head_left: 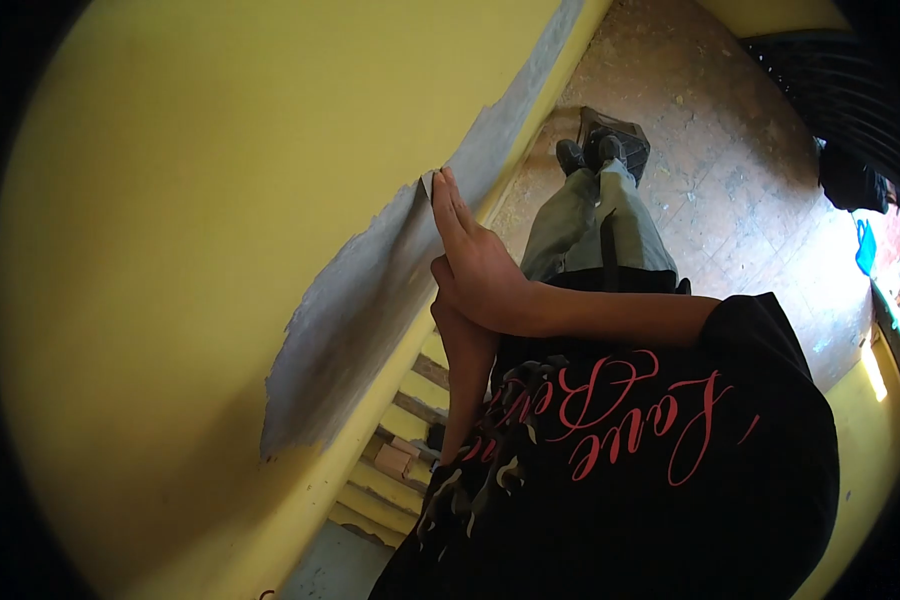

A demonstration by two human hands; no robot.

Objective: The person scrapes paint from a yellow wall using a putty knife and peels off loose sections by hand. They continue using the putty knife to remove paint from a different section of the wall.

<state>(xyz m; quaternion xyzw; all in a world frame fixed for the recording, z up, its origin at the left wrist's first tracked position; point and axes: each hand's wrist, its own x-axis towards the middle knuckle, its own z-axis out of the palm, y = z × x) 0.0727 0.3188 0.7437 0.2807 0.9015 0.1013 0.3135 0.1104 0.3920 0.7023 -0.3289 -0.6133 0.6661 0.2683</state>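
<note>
Against the yellow wall [200,200], my right hand [485,275] is closed, with its fingers extended along a thin, flat, pale blade that looks like a scraper [427,186]. The blade meets the ragged paint edge of a bare grey patch [345,335]. Only the blade's tip shows; any handle is hidden by my fingers. My left hand [452,318] is tucked beneath the right one, wrists crossing, and its fingers are mostly hidden. The grey patch runs as a long band beside the wall's edge, with jagged yellow paint along its upper side.
My feet stand on a dark crate [625,135] on the dusty tiled floor [715,150]. Yellow steps or ledges [375,490] with a brick-like block [395,460] lie below the wall edge. At the right are a black grille [840,95] and a blue item [865,247].
</note>
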